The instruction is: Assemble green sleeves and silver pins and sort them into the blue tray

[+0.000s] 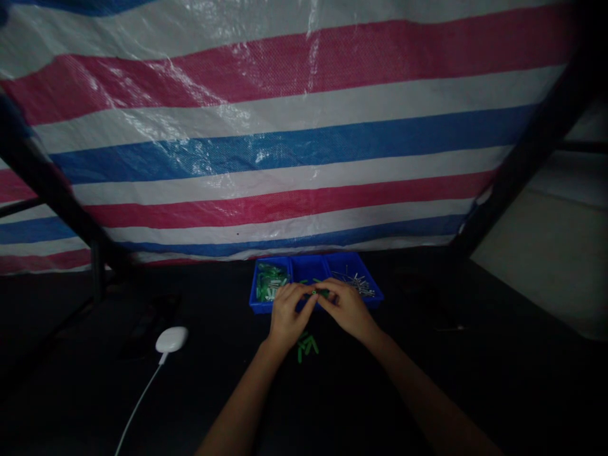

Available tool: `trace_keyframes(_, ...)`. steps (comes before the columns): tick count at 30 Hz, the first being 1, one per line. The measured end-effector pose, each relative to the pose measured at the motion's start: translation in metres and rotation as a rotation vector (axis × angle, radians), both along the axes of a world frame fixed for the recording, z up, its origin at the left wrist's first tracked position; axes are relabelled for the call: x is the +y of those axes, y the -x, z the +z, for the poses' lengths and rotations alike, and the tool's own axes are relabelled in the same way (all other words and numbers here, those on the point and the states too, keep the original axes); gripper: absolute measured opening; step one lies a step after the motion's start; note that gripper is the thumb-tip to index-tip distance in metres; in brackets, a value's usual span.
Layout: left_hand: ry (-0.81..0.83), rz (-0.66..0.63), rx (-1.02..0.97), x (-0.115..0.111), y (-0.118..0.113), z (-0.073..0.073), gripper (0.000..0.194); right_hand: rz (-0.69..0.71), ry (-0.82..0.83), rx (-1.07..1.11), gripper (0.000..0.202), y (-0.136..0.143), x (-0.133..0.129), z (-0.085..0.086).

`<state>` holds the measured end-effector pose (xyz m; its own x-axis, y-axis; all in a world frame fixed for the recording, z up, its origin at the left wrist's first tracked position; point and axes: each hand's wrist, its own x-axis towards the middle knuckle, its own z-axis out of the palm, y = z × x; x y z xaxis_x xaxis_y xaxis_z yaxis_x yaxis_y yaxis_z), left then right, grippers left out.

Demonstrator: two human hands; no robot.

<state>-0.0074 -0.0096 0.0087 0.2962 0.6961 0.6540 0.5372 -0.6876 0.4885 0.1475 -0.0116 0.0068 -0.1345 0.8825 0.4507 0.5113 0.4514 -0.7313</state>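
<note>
My left hand [287,311] is closed in a pinch, its fingertips meeting those of my right hand over the front of a blue divided tray [260,308]. Between the fingers of my right hand [350,309], also pinched, shows a small green wall plug [323,293]. What the left fingertips grip is too small and dark to make out. Green wall plugs [272,278] fill the tray's left compartment, and a few green pieces show in the middle one, partly hidden by my hands. Long metal screws or nails [358,283] lie in the right compartment.
Several loose green plugs [308,345] lie on the black table [213,380] below my hands. A white rounded device [171,339] with a white cable [142,399] sits at the left. Behind the table hangs a striped plastic sheet [285,152] between dark frame posts [517,171].
</note>
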Motion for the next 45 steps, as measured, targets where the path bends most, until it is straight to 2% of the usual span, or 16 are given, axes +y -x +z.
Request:
trace_keyframes(5, 0.004, 0.002, 0.003, 0.0, 0.0, 0.001, 0.015, -0.001, 0.029, 0.097, 0.019, -0.001, 0.003, -0.004)
trace_keyframes(14, 0.024, 0.05, 0.028, 0.002, 0.001, 0.003, 0.015, 0.052, 0.185, 0.403, 0.027, -0.004, 0.009, -0.006)
trace_keyframes(20, 0.041, 0.047, 0.059, 0.003, 0.002, 0.002, 0.016, 0.087, 0.206, 0.468, 0.027, -0.004, 0.009, -0.004)
trace_keyframes(38, 0.036, 0.028, 0.176, 0.004, 0.0, -0.002, 0.021, 0.06, 0.029, 0.287, 0.02, -0.002, 0.004, 0.001)
trace_keyframes(41, 0.029, 0.032, 0.158, 0.004, 0.001, -0.002, 0.02, 0.012, -0.008, 0.196, 0.018, -0.006, 0.005, 0.001)
trace_keyframes(45, -0.009, 0.045, 0.017, 0.003, 0.002, 0.0, 0.018, -0.112, -0.095, -0.02, 0.015, -0.018, 0.01, 0.001)
